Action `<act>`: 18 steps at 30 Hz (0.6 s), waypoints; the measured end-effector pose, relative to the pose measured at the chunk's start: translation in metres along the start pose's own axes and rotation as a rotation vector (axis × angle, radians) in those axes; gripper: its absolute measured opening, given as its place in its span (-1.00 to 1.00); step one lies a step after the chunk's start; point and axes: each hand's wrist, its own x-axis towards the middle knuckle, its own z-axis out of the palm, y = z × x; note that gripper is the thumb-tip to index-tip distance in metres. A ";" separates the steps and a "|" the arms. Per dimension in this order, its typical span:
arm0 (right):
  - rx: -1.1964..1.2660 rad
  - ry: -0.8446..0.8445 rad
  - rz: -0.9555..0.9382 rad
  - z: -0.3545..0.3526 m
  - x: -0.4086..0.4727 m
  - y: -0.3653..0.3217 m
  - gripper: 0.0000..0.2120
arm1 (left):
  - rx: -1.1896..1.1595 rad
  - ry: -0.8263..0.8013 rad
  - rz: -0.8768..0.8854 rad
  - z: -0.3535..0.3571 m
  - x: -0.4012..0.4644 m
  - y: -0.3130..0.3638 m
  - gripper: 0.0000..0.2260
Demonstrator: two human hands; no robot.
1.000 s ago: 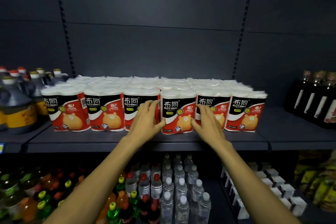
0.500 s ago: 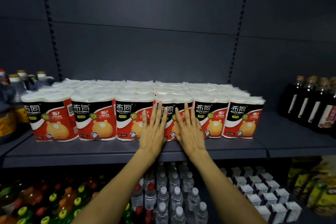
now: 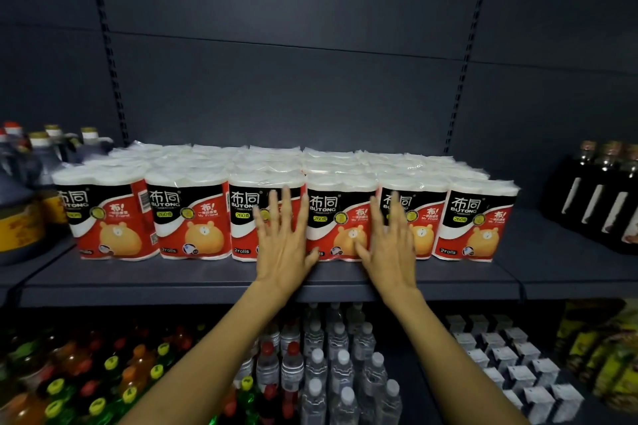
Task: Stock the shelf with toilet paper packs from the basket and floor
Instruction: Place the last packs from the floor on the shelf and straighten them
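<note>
Several red, black and white toilet paper packs (image 3: 188,217) stand in tight rows on the dark grey shelf (image 3: 207,276), filling it back to the wall. My left hand (image 3: 281,241) lies flat with straight, spread fingers against the front of the third pack from the left. My right hand (image 3: 392,245) lies flat the same way over the seam between the fourth pack (image 3: 340,217) and the fifth. Neither hand holds anything. No basket or floor is in view.
Large dark oil jugs (image 3: 20,197) stand on the shelf to the left, dark glass bottles (image 3: 600,197) to the right. Below are coloured drink bottles (image 3: 86,379), water bottles (image 3: 341,373) and small white cartons (image 3: 511,369).
Both hands let go of the sides of the middle pack and flattened on the pack fronts. They then spread apart, the left moving left and the right moving right.
</note>
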 end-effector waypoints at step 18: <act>0.100 -0.346 0.234 -0.018 -0.001 0.034 -0.11 | -0.140 -0.188 -0.022 -0.010 -0.016 -0.052 -0.15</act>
